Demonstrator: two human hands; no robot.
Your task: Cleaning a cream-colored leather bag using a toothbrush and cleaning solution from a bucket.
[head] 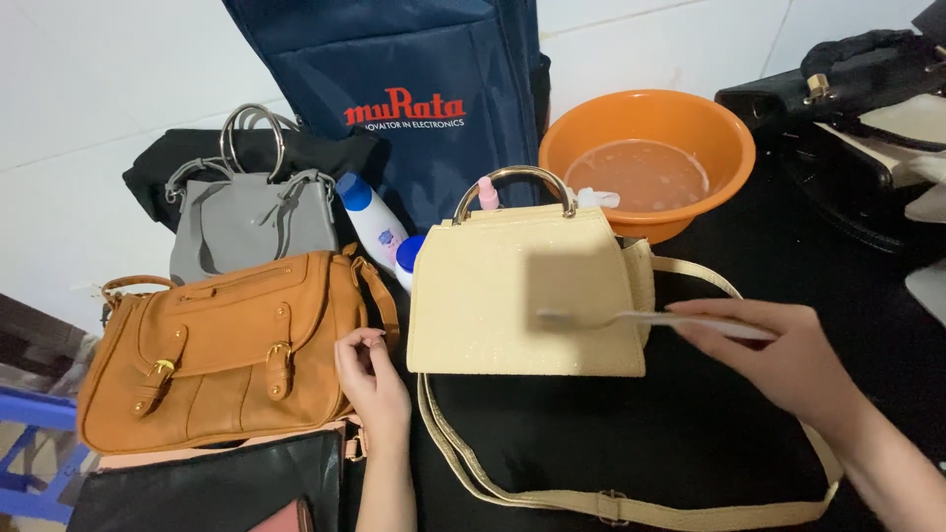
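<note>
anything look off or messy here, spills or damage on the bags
No spill or damage shows. The orange basin holds cloudy, sudsy water, all inside its rim. The cream handbag stands upright, its long strap trailing loose across the black surface. The right hand holds a toothbrush against the bag, blurred; the left hand rests beside it.

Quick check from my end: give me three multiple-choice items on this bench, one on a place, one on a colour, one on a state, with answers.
1. Where is the orange basin?
A. behind the cream handbag
B. on the tan bag
C. under the table

2. What colour is the bag beside the left hand?
A. green
B. tan
C. white

3. What does the right hand hold?
A. nothing
B. a brush laid against the cream handbag
C. a bottle

Answers: A, it sits behind the handbag's ring handle; B, tan leather with buckles; B, its fingers grip the brush's handle.
</note>
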